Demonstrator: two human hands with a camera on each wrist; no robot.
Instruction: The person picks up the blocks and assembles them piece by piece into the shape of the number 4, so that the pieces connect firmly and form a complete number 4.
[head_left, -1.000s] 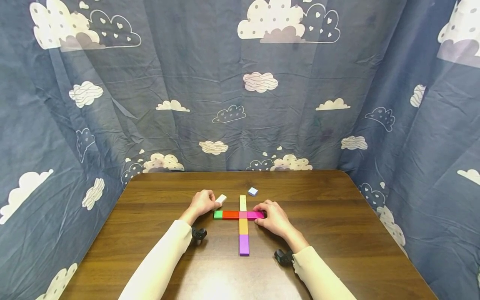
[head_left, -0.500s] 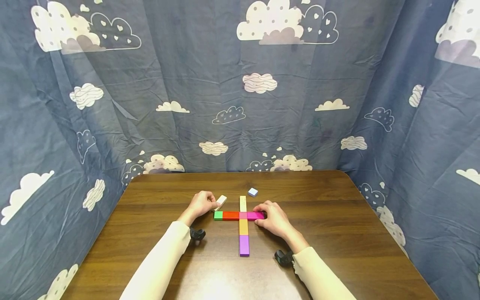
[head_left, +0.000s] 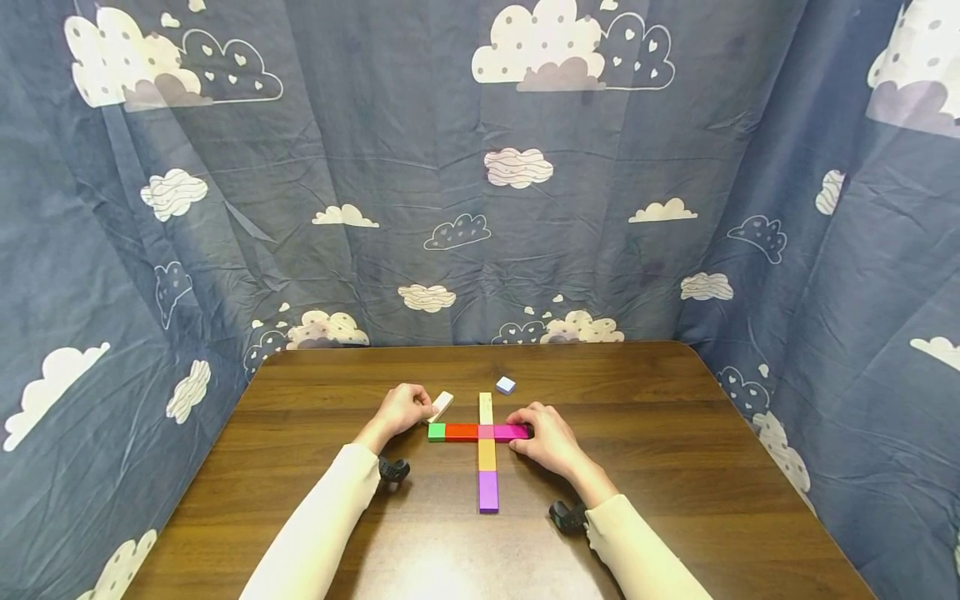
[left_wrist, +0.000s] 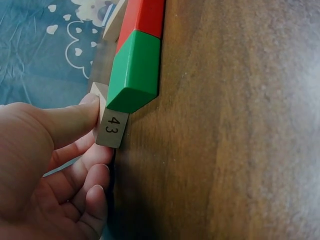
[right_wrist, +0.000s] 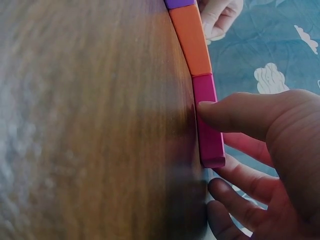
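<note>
My left hand (head_left: 401, 408) pinches a pale wooden block (left_wrist: 114, 129) between thumb and fingers. The number 43 shows on its end in the left wrist view. This block lies slanted, its near end close beside the green block (head_left: 437, 432); whether they touch I cannot tell. My right hand (head_left: 551, 437) pinches the magenta block (right_wrist: 209, 122), thumb on one side and fingers on the other. Flat on the table, coloured blocks form a cross: green, red (head_left: 461, 432), pink (head_left: 486, 432) and magenta crosswise, with pale yellow (head_left: 486, 408), orange (head_left: 487, 455) and purple (head_left: 488, 492) lengthwise.
A small light-blue block (head_left: 506, 385) lies apart, behind the cross. The brown wooden table (head_left: 637, 400) ends at a blue cloud-patterned curtain (head_left: 390, 267) at the back and sides. A dark wrist device (head_left: 567, 517) hangs below each wrist.
My left hand has shifted slightly left and toward me, and more of the pale block shows, its near end closer to the green block. The right hand keeps its grip on the magenta block.
</note>
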